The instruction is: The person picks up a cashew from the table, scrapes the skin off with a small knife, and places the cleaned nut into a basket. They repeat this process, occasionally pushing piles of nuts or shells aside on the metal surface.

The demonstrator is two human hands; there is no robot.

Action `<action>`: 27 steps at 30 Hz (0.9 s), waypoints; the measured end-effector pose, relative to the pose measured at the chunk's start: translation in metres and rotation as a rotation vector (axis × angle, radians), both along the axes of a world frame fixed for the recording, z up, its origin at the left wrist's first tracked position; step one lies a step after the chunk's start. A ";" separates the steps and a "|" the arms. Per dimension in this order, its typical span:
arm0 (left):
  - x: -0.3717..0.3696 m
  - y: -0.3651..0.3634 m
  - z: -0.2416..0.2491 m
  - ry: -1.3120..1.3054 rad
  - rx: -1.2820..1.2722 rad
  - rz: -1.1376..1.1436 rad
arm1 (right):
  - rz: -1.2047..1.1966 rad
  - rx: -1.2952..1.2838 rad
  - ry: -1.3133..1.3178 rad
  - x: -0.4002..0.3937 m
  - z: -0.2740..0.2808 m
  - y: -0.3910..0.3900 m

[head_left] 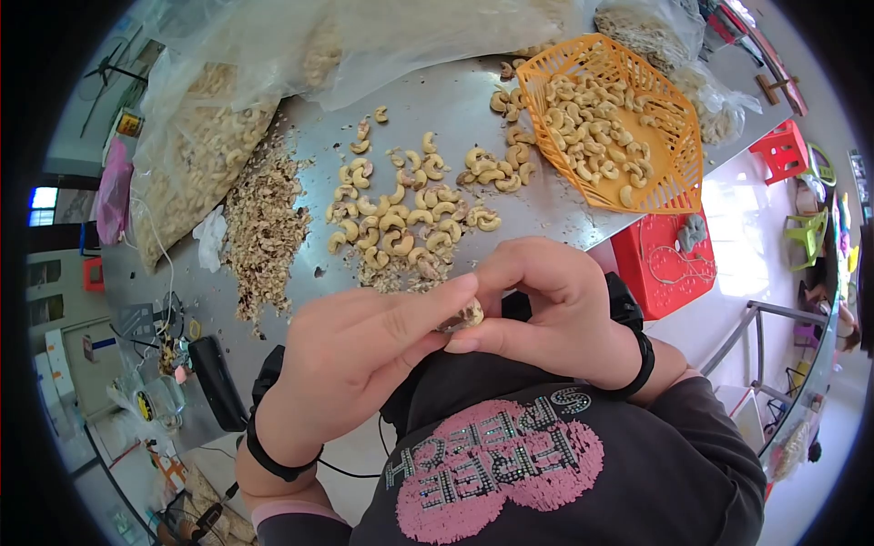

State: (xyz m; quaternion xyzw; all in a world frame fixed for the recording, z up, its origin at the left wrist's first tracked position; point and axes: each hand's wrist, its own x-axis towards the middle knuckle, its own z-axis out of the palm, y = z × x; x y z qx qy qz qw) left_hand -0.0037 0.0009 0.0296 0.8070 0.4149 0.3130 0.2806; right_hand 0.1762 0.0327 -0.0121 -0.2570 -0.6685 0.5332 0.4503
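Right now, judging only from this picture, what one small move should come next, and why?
Probably rub or peel the dark patches off the nut pinched between the left hand and right hand: brown spots show on its pale surface, while many loose cashews beyond look mostly pale.

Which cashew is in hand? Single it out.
The cashew pinched between left hand and right hand; the others lie on the table, in the orange basket or bags.

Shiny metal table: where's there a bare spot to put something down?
On the metal table, there's a bare patch between the plastic sheet and the loose cashews, left of the orange basket. Another lies between the crumb heap and the black case. It's crowded just beyond the hands, with nuts and crumbs.
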 end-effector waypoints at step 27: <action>0.004 0.002 -0.014 -0.008 0.164 0.112 | -0.007 -0.124 0.069 -0.005 -0.006 0.000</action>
